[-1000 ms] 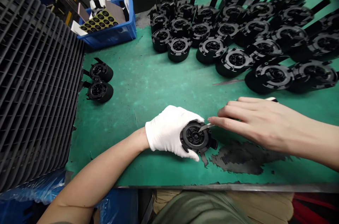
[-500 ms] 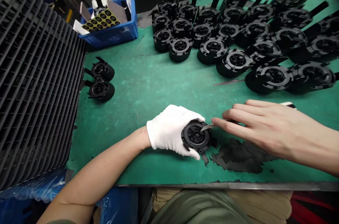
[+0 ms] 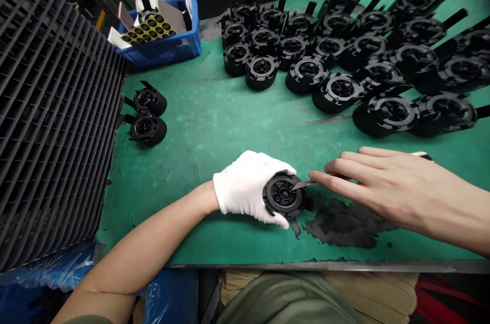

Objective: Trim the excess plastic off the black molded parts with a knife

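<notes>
Your gloved left hand (image 3: 245, 187) grips a black part (image 3: 284, 195), your right hand (image 3: 383, 181) a knife (image 3: 302, 184); a yellow sticker sheet (image 3: 150, 30) bears illegible print.

You were in what looked like a factory workshop, at an assembly bench. Its green top (image 3: 214, 120) was scuffed through in a dark patch, and rows of near-identical black housings (image 3: 365, 47) crowded the far side. Your left hand (image 3: 245, 186), in a white work glove, gripped a matching housing (image 3: 284, 197). A blue bin (image 3: 168, 50) held a sheet of round labels (image 3: 151, 28), and yellow marking (image 3: 100, 20) striped the floor beyond.
</notes>
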Available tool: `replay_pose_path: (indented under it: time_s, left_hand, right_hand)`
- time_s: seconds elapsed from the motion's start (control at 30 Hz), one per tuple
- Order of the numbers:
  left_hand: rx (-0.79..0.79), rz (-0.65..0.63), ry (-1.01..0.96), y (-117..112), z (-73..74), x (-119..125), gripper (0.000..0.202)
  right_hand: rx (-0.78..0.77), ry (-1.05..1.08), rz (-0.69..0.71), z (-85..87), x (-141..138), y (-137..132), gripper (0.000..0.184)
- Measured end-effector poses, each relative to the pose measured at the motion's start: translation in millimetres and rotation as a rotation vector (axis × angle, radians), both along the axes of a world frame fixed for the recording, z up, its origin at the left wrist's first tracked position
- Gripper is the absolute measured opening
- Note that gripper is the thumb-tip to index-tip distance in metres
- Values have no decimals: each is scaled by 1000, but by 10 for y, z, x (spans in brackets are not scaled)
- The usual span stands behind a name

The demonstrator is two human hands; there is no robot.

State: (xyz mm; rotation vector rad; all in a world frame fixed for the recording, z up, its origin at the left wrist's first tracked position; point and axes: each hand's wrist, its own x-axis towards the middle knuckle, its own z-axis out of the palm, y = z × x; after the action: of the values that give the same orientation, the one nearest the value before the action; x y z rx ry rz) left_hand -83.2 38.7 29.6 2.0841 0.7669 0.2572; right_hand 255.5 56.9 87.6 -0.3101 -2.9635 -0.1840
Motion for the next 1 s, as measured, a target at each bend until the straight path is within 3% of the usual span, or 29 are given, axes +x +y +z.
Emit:
replay_pose_path:
  time_s: [0.47,0.77,1.0]
  left_hand:
    - [28,26,-20,-41,-63,-14,93]
    - [43,9,-9,-37,-53,5,86]
    - [39,22,-44,-41,-89,-11,90]
  right_hand:
    - [-137,40,-139,-38,32,-225,64]
    - [-278,130,-208,-455,119,-153,59]
    - [-176,100,-64,-242,19,-8,56]
